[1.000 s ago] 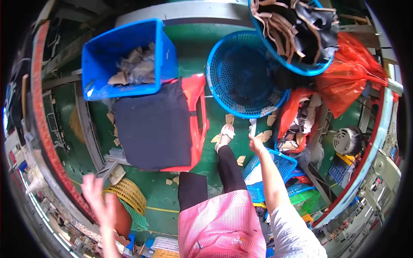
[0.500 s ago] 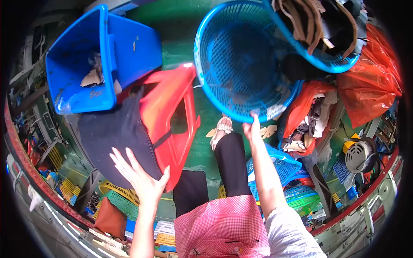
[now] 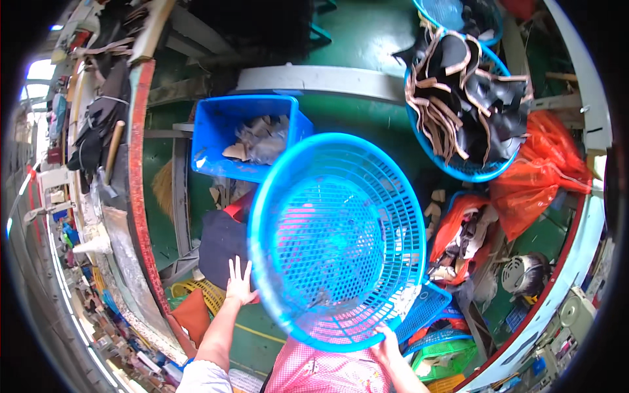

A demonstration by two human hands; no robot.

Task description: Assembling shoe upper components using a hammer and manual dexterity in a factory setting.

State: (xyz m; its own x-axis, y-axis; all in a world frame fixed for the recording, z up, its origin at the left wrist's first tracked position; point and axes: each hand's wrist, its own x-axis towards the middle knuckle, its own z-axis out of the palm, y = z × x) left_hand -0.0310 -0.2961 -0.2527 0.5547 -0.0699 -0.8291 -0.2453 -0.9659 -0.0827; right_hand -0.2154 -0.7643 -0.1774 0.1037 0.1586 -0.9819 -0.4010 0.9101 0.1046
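My right hand (image 3: pixel 388 347) grips the near rim of a large round blue plastic basket (image 3: pixel 409 196), raised in front of my body. Its lattice bottom shows with nothing lying in it, and the pink checked apron (image 3: pixel 295 367) is visible through the mesh. To the left, my left hand (image 3: pixel 240 285) has its fingers spread, over the near edge of a red stool's dark cloth cover (image 3: pixel 221 243); I cannot tell whether it touches. Most of the stool is hidden behind the basket.
A blue rectangular bin (image 3: pixel 249 171) with scraps stands beyond the stool. At the far right, another blue basket (image 3: pixel 481 175) holds dark curved pieces with brown edges. Red plastic bags (image 3: pixel 534 177) lie beside it. A red-edged bench (image 3: pixel 141 196) runs along the left.
The blue basket has come up and toward my body in my right hand. My left hand remains spread near the stool's cover. The view now takes in more of the far floor and left bench.
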